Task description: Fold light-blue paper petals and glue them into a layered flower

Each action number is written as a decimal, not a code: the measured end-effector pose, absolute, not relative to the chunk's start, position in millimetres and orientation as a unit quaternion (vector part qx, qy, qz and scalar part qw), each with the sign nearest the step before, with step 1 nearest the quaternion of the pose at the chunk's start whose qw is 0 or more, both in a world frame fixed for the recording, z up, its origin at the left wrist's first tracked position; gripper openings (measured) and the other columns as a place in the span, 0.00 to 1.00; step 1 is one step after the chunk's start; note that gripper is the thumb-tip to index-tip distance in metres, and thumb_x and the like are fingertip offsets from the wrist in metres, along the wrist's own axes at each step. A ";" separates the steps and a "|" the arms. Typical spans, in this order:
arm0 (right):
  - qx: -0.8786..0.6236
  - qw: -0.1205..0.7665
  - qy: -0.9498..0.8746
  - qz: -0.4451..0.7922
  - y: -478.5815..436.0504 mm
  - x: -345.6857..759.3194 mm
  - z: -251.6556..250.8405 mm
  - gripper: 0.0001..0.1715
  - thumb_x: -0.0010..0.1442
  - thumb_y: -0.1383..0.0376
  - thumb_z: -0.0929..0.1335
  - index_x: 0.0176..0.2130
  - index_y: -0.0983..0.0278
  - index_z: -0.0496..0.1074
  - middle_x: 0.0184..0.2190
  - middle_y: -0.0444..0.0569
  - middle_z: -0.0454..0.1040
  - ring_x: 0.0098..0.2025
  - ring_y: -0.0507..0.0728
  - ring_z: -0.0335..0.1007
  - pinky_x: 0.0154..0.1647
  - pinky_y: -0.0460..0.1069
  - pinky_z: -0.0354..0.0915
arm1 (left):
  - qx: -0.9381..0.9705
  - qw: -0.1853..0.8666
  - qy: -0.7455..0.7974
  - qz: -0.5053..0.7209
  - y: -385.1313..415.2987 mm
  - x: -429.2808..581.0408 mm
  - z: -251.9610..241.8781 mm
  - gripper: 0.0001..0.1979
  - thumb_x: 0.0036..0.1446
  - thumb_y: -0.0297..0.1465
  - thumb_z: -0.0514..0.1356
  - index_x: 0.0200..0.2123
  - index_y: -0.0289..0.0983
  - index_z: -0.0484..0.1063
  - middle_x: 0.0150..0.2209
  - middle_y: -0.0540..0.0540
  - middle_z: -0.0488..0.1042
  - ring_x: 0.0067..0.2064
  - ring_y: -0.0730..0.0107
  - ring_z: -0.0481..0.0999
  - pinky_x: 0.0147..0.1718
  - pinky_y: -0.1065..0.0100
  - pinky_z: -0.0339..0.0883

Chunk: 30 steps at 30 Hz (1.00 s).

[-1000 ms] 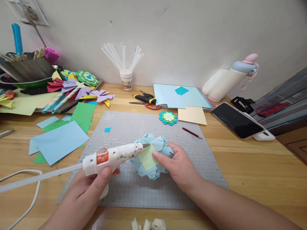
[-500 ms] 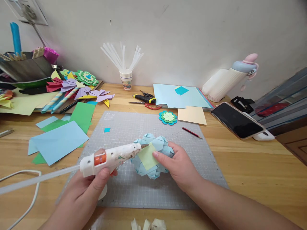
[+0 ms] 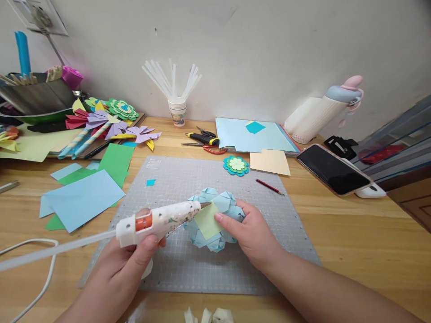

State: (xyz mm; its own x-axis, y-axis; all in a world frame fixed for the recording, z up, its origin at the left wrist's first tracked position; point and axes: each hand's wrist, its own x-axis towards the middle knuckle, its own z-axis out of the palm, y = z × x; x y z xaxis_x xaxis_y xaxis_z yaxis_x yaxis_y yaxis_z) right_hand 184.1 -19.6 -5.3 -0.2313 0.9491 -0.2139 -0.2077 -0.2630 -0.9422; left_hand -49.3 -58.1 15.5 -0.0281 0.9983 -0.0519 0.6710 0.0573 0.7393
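My left hand (image 3: 126, 264) is closed around a white hot glue gun (image 3: 178, 215), with a long clear glue stick (image 3: 63, 249) sticking out of its back end. The gun's metal nozzle lies at the upper edge of a pale green paper square (image 3: 208, 224). That square rests on the middle of a round light-blue folded-paper flower (image 3: 230, 204). My right hand (image 3: 254, 233) grips the flower at its right side, the thumb pressing on the green square's edge and the other fingers hidden behind. The flower is held over a grey cutting mat (image 3: 175, 269).
A layered paper flower (image 3: 236, 165) and a pencil (image 3: 270, 186) lie on the mat's far right. Scissors and pliers sit behind, beside blue paper sheets (image 3: 232, 132). Coloured papers (image 3: 84, 199) and a white cord (image 3: 50, 269) are at left; a phone (image 3: 333, 169) leans at right.
The glue gun has shifted slightly to the right, its nozzle moving a little along the green square's upper edge. My right hand and the flower have hardly moved.
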 end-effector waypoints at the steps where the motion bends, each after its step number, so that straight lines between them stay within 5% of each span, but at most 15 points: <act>1: -0.439 0.437 -0.421 0.663 -19.6 184.1 -5.3 0.12 0.53 0.59 0.73 0.36 0.64 0.75 0.33 0.47 0.79 0.31 0.51 0.73 0.33 0.45 0.70 | 0.622 0.296 0.669 0.278 -58.3 -47.8 16.3 0.26 0.56 0.53 0.49 0.31 0.40 0.76 0.32 0.48 0.78 0.36 0.63 0.75 0.36 0.70 0.71; 18: -0.441 0.447 -0.411 0.661 -18.4 184.6 -4.1 0.12 0.52 0.59 0.74 0.35 0.64 0.75 0.31 0.46 0.79 0.31 0.51 0.73 0.32 0.44 0.70 | 0.658 0.250 0.663 0.255 -59.4 -56.8 10.7 0.25 0.58 0.50 0.48 0.26 0.40 0.75 0.27 0.49 0.76 0.29 0.66 0.73 0.31 0.71 0.71; 30: -0.446 0.456 -0.409 0.652 -18.6 186.0 -2.8 0.15 0.52 0.57 0.74 0.37 0.64 0.75 0.30 0.47 0.79 0.31 0.54 0.74 0.31 0.46 0.71 | 0.655 0.221 0.682 0.238 -61.0 -69.7 1.1 0.25 0.57 0.51 0.48 0.28 0.41 0.77 0.32 0.48 0.79 0.37 0.60 0.77 0.41 0.64 0.73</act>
